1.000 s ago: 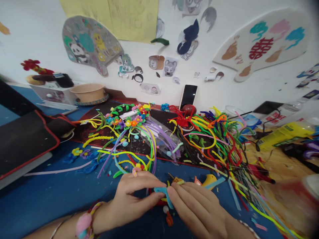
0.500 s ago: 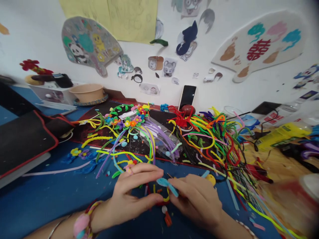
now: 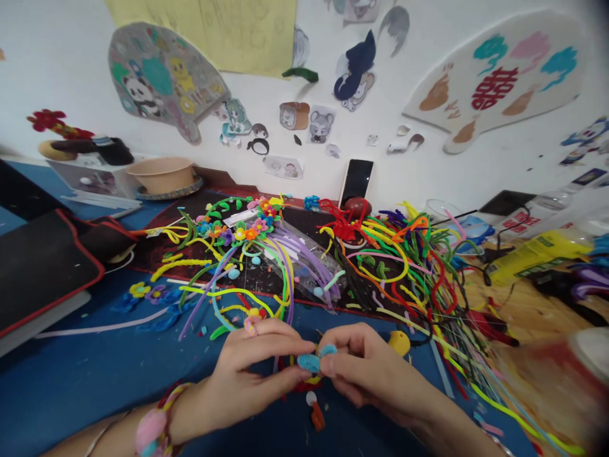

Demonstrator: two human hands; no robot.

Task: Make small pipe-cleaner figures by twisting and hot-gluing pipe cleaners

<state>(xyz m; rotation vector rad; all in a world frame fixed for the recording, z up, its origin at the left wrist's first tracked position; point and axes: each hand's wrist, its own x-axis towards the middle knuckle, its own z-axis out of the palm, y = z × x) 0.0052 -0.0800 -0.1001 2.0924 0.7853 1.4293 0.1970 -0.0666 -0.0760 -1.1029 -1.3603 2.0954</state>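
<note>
A small light blue fuzzy pipe cleaner [image 3: 309, 363], bent into a loop or petal-like shape, is between my two hands above the blue table. My right hand [image 3: 366, 365] pinches it between thumb and fingertips. From the left, my left hand [image 3: 257, 358] has its thumb and index finger closed around the other end. A flower-topped ring [image 3: 254, 315] is on a left finger, and a braided bracelet [image 3: 155, 425] with a pink pompom circles that wrist. Below the hands lie red and yellow pieces, partly hidden, and a small orange-red piece [image 3: 317, 417].
Beyond my hands lie a flower wreath [image 3: 247, 231], purple pipe cleaners in a plastic bag [image 3: 304, 260] and a tangled multicoloured heap [image 3: 409, 247]. A phone [image 3: 358, 181] leans on the wall. At right are a yellow bottle [image 3: 542, 254] and a blurred container [image 3: 566, 374]; a beige bowl [image 3: 162, 174] stands back left.
The right hand has turned and brought the blue pipe cleaner towards the left hand. My left thumb and index finger have drawn together around its end. The view has shifted slightly.
</note>
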